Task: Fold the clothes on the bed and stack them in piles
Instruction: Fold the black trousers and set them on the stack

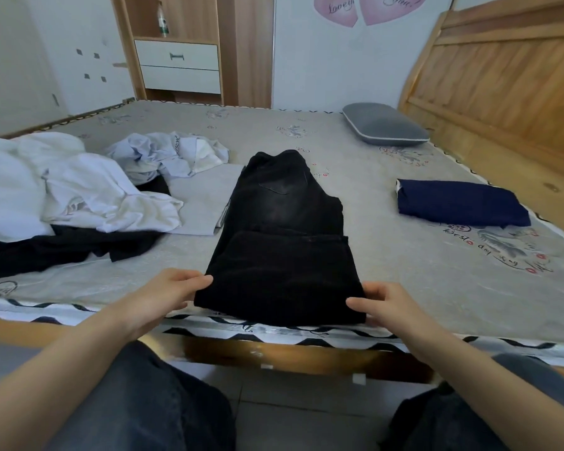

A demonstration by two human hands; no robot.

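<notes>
Black trousers (280, 222) lie lengthwise on the bed (404, 255), waist at the far end, with the leg end folded back over the middle. My left hand (173, 292) grips the near left corner of the fold, thumb on top. My right hand (385, 304) grips the near right corner the same way. A folded navy garment (459, 203) lies flat to the right. A heap of white clothes (79, 190), a crumpled pale blue shirt (163, 157), a flat grey garment (202, 203) and a black garment (62, 249) lie unfolded to the left.
A grey pillow (385, 125) rests at the far right by the wooden headboard (502, 79). A wooden cabinet with white drawers (179, 66) stands beyond the bed. The bed's wooden front rail (274, 353) is just before my knees.
</notes>
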